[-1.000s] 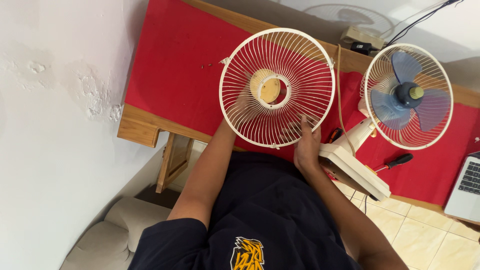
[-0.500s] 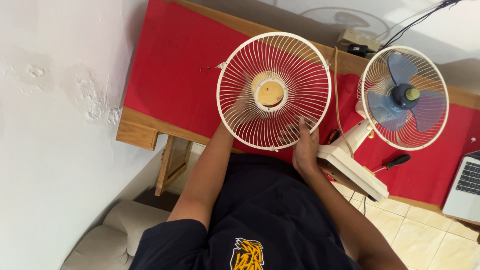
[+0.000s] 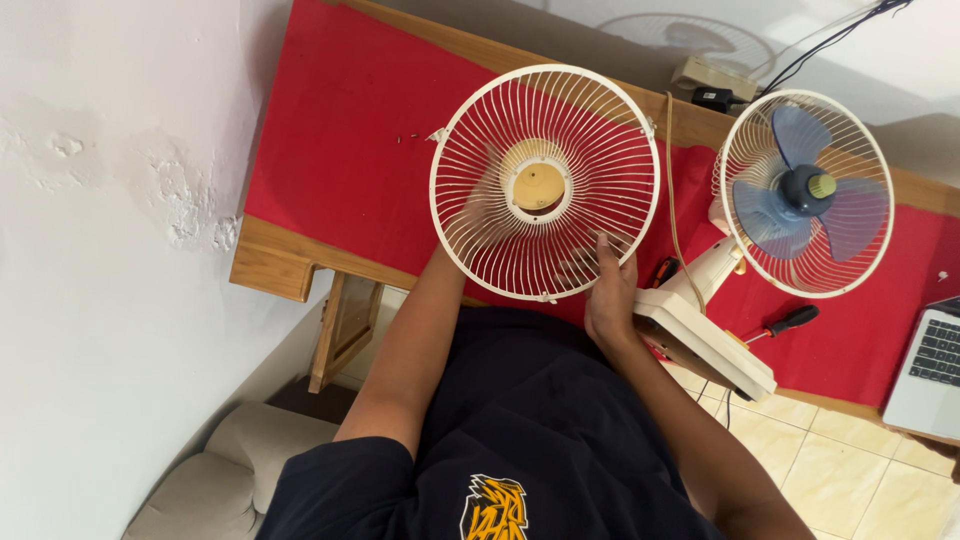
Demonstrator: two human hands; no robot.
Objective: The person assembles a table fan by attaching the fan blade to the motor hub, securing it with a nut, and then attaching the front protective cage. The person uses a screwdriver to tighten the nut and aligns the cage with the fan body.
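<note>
Over the red-covered bench (image 3: 330, 130), head view: both hands hold up a cream wire fan guard (image 3: 545, 182), face toward the camera, yellowish round hub at its centre. Right hand (image 3: 610, 290) grips the guard's lower right rim, thumb over the front wires, fingers curled behind. Left hand (image 3: 480, 210) sits behind the grille on its left side, seen only blurred through the wires; it seems to support the guard, but how far it is closed cannot be told. Guard hangs above the bench's near edge, in front of the person's dark shirt.

Right of it, near but apart, a cream desk fan (image 3: 805, 195) with blue blades and its rear guard on lies tilted on the bench, base (image 3: 705, 345) overhanging the near edge. Black-handled screwdriver (image 3: 790, 322) lies beside the base. Laptop corner (image 3: 925, 375) at far right. Power strip (image 3: 715, 78) sits behind on the bench.
</note>
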